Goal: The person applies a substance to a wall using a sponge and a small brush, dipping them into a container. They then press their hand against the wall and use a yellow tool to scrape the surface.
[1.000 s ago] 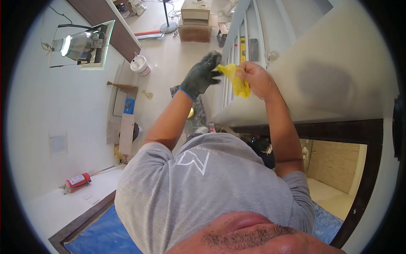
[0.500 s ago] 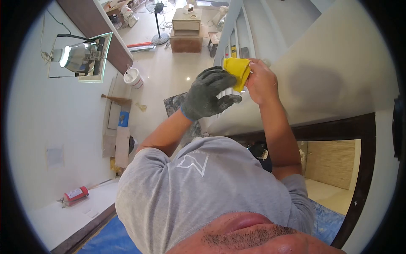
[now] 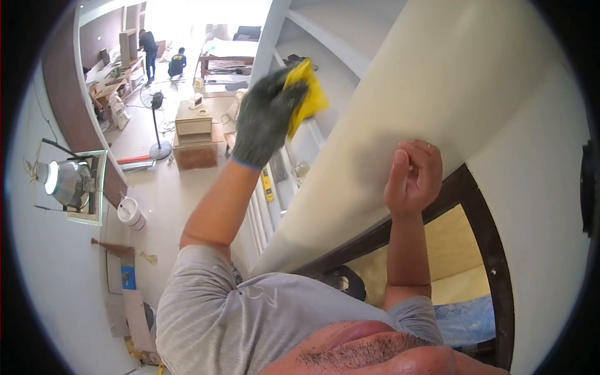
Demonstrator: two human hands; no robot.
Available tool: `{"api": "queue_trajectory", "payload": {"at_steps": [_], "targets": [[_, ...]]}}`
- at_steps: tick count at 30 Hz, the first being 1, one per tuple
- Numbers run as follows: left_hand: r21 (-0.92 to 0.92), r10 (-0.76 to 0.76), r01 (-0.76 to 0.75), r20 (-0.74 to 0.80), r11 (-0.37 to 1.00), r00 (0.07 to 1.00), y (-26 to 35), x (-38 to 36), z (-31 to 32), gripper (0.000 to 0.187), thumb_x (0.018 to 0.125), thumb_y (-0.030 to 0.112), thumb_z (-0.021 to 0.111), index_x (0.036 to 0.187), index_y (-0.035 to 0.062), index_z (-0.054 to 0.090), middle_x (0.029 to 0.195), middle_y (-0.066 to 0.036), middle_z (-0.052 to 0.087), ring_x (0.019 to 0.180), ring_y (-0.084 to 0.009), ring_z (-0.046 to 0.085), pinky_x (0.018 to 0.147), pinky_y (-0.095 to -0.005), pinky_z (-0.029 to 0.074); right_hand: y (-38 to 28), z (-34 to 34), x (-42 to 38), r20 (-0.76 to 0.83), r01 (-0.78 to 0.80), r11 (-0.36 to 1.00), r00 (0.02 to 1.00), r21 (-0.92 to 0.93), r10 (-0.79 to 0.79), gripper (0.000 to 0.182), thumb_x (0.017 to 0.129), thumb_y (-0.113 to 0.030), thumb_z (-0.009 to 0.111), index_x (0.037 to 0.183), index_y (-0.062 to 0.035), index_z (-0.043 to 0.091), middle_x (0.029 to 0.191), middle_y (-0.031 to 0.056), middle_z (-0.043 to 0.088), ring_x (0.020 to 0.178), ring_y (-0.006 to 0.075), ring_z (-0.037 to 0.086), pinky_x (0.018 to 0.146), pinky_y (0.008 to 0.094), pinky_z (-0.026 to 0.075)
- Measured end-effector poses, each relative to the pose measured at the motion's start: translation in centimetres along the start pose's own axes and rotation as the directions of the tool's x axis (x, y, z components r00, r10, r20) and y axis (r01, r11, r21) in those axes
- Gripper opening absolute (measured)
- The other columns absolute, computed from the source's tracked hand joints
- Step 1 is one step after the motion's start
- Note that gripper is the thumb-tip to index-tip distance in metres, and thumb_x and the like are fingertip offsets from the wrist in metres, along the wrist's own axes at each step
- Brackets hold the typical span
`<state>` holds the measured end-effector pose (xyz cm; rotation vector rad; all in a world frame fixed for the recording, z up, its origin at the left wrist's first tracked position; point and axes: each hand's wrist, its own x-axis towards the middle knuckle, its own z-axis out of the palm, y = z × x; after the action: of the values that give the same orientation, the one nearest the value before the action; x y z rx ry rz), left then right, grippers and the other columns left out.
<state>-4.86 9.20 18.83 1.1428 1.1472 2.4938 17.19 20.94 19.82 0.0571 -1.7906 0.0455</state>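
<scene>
My left hand (image 3: pixel 265 115), in a dusty dark grey glove with a blue cuff, is raised in front of a white shelf-like frame (image 3: pixel 331 56). Its fingers are closed on a folded yellow sheet of sandpaper (image 3: pixel 307 99), which sticks out past the fingertips on the right. My bare right hand (image 3: pixel 414 178) hovers before the smooth cream panel (image 3: pixel 356 156), its fingers curled in loosely with nothing showing in them. A soft shadow falls on the panel beside that hand.
A yellow spirit level (image 3: pixel 267 184) leans in the frame below my left hand. Farther off stand a fan (image 3: pixel 157 125), a wooden cabinet (image 3: pixel 195 128) and a white bucket (image 3: pixel 130 214). A lit work lamp (image 3: pixel 65 181) hangs at left. Two people (image 3: pixel 149 53) work at the back.
My right hand has let go of the sandpaper and drawn back to the right. My left hand has closed on the sheet and moved up and left. The view has tilted up toward the room.
</scene>
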Motion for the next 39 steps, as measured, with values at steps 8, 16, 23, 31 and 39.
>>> {"api": "queue_trajectory", "payload": {"at_steps": [8,16,23,31,39], "targets": [[0.358,0.756,-0.713,0.028,0.604,0.654,5.1,13.3,11.1,0.021,0.093,0.008,0.063,0.111,0.001,0.069,0.105,-0.019,0.07,0.093,-0.0348,0.068,0.084,-0.0422,0.056,2.9,-0.1,-1.0,0.021,0.397,0.906,0.917,-0.149,-0.398,0.019,0.082,-0.004,0.074,0.099,-0.005,0.065,0.089,0.0079,0.059,0.065,0.0234,0.06,0.056,0.0328,0.05],[0.237,0.83,-0.825,0.11,0.512,0.547,3.5,12.4,13.9,0.028,0.091,0.017,0.064,0.118,0.0088,0.071,0.108,-0.013,0.069,0.102,-0.0341,0.066,0.088,-0.0449,0.056,2.4,0.4,-0.6,0.016,0.414,0.887,0.907,-0.203,-0.42,0.016,0.083,-0.003,0.072,0.095,-0.0042,0.062,0.089,0.0084,0.059,0.062,0.0224,0.059,0.055,0.0329,0.049],[0.37,0.849,-0.85,0.23,0.375,0.475,6.6,13.4,14.1,0.031,0.085,0.011,0.066,0.116,0.0139,0.072,0.105,-0.011,0.068,0.097,-0.0331,0.065,0.083,-0.0449,0.055,2.2,0.6,-0.3,0.008,0.424,0.878,0.901,-0.222,-0.433,0.015,0.083,-0.004,0.074,0.093,-0.0047,0.062,0.091,0.0064,0.059,0.061,0.0209,0.06,0.054,0.0322,0.049],[0.326,0.87,-0.882,0.246,0.34,0.426,8.8,12.6,14.1,0.032,0.088,-0.001,0.057,0.117,0.0045,0.069,0.106,-0.02,0.068,0.096,-0.0362,0.068,0.086,-0.0446,0.056,1.9,0.7,-0.3,-0.011,0.414,0.882,0.904,-0.224,-0.427,0.012,0.081,-0.003,0.075,0.089,-0.0042,0.066,0.091,0.0063,0.06,0.059,0.0195,0.06,0.054,0.0315,0.049],[0.396,0.888,-0.881,0.26,0.259,0.378,6.5,16.2,14.6,0.033,0.085,0.008,0.061,0.116,0.0146,0.071,0.109,-0.011,0.068,0.103,-0.0341,0.065,0.088,-0.0455,0.054,1.8,0.6,-0.2,-0.01,0.398,0.888,0.911,-0.228,-0.411,0.013,0.08,-0.002,0.075,0.091,-0.0033,0.067,0.089,0.006,0.06,0.059,0.0193,0.06,0.053,0.0316,0.049]]}}
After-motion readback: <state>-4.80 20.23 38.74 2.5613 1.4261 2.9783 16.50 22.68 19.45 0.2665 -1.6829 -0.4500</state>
